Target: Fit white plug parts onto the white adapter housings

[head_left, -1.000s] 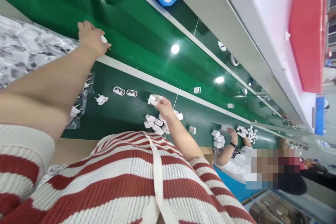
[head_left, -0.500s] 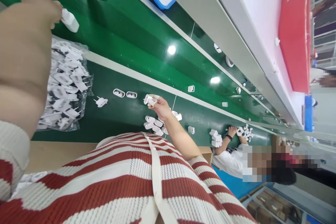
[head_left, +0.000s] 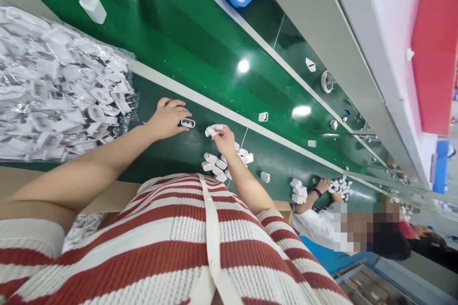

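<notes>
My left hand rests at the green bench, thumb and fingers curled around the near end of a white oval charger housing whose open side faces up, showing parts inside. A second housing seen earlier beside it is hidden under this hand. In front of my body, my right hand pinches a white plug piece; its fingers cover part of it. Just below the right hand lies a cluster of white charger housings. A white charger with pins lies on the bright green belt at upper left.
A clear bag of white plug pieces spreads over the left side. A blue tray with small parts sits on the far shelf. More housings stand along the belt. A co-worker's hand works at a pile on the right.
My left hand let go of the charger on the belt and came back to a housing on the bench. My right hand still holds its plug piece. The view has shifted left.
</notes>
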Available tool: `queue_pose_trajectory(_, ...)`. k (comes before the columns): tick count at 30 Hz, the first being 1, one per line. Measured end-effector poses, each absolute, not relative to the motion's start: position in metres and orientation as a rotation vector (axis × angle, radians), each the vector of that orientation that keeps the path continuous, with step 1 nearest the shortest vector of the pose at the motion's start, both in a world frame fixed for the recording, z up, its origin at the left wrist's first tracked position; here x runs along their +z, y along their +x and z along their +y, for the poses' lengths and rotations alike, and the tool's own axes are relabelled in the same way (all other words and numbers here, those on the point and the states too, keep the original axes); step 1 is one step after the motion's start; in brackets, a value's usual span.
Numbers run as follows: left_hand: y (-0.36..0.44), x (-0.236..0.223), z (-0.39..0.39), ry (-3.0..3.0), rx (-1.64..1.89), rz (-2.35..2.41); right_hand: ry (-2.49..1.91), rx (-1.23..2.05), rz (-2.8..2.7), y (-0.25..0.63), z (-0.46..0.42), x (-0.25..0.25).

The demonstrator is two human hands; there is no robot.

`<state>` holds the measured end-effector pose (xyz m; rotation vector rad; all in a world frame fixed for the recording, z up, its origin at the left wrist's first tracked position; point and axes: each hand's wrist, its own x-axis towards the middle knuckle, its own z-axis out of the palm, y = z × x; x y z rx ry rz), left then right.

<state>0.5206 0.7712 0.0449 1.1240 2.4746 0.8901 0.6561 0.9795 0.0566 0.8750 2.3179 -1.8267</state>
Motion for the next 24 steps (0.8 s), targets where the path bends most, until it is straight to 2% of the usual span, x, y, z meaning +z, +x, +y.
queue_pose_trajectory(4,0.537,0.025,0.776,1.080,0.937,2.509,0.570,-1.128,2.748,0.653,0.983,0.045)
queue_pose_trajectory(7,0.537,0.021,0.774,1.027,0.981,2.551,0.541,-0.829,2.757,0.649,0.980,0.042)
queue_pose_trajectory(15,0.538,0.022,0.770,0.946,0.898,2.573,0.094,-0.519,2.909,0.623,0.947,0.069)
queue_pose_trajectory(24,0.540,0.021,0.770,0.895,0.933,2.574,-0.132,-0.364,2.842,0.608,0.938,0.062)
